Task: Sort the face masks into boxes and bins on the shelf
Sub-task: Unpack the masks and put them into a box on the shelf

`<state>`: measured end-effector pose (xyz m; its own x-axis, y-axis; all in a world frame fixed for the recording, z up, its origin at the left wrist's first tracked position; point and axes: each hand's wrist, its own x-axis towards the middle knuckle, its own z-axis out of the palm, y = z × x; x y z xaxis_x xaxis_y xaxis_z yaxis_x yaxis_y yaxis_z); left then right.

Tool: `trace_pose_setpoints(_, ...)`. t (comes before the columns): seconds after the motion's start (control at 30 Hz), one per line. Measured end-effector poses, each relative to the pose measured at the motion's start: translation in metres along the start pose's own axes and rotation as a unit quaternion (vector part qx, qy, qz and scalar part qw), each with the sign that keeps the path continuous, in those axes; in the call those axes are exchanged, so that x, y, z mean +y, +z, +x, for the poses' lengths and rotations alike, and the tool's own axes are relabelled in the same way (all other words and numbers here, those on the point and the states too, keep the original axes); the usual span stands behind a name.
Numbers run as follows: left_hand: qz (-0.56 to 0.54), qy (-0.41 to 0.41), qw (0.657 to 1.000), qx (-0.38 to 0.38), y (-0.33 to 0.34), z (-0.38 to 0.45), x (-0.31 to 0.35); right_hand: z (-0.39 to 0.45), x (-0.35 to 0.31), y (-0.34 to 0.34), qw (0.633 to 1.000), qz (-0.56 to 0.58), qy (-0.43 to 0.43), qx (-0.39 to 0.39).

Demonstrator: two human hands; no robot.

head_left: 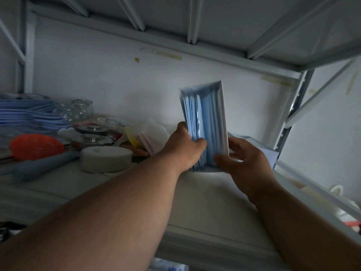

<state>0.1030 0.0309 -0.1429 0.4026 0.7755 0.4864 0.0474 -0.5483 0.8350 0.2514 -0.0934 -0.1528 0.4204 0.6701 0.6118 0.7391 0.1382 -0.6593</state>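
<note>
A white box (223, 106) stands on end on the white shelf (195, 192), its open side facing me. It is packed with a stack of blue face masks (203, 118). My left hand (185, 147) grips the left part of the mask stack, thumb pressed into the masks near the box's lower end. My right hand (246, 159) holds the box's right wall and lower corner, fingertips curled onto the masks. A second pale box (269, 153) lies behind my right hand, mostly hidden.
Left of the box the shelf holds clutter: a white round roll (106, 158), an orange object (36, 146), glass jars (81, 109), lids, a stack of blue trays (25, 114) and plastic bags (154, 133). A metal upright (291, 116) stands at the right. Another shelf is overhead.
</note>
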Motion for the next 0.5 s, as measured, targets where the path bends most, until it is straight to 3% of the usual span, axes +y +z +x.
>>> trace_pose_setpoints(0.5,0.0,0.014,1.0,-0.003,0.0018,0.0014,-0.0072,-0.0025,-0.0055,-0.0008,1.0,0.002,0.0,-0.009)
